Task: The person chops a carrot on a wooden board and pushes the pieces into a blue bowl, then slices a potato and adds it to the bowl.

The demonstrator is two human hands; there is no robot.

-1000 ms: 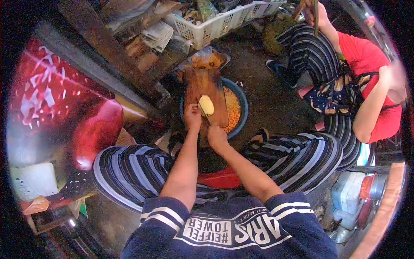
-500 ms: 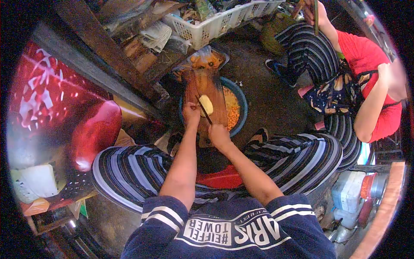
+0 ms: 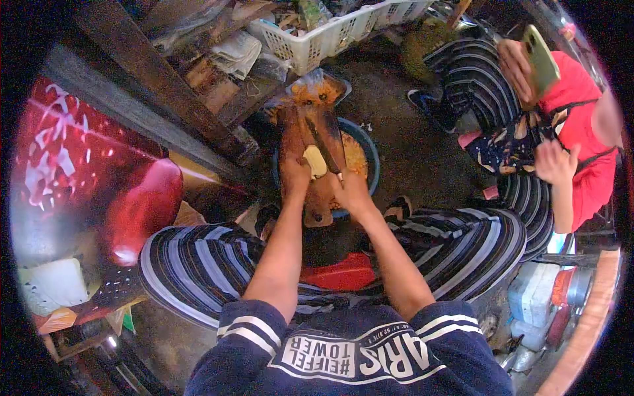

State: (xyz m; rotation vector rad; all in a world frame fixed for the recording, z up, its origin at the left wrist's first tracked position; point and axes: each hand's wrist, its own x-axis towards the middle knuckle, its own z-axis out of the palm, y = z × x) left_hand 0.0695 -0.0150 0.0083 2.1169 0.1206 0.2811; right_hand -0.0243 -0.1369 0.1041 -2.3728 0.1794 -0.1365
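A wooden cutting board [image 3: 290,135] lies across the blue basin [image 3: 374,173], with its holed end toward me. On the board sits a pale yellow oval piece of food [image 3: 317,162], like a peeled potato. My left hand [image 3: 296,175] has its fingers curled against the left side of this piece. My right hand [image 3: 352,189] is closed round the handle of a knife [image 3: 323,146]. The blade points away from me, slanting up and left along the right side of the piece. Small orange chunks [image 3: 356,160] show in the basin to the right of the board.
Beyond the board is a clear plastic bag [image 3: 317,88] with orange bits. A white plastic crate [image 3: 317,53] stands behind it. On the right sits another person [image 3: 581,132] in red, holding a phone [image 3: 540,61]. Wooden beams [image 3: 158,79] run along the left.
The knife has shifted from across the pale piece to its right side, with the blade swung farther away. My right hand moved right. The other person's hands moved down, with a phone showing.
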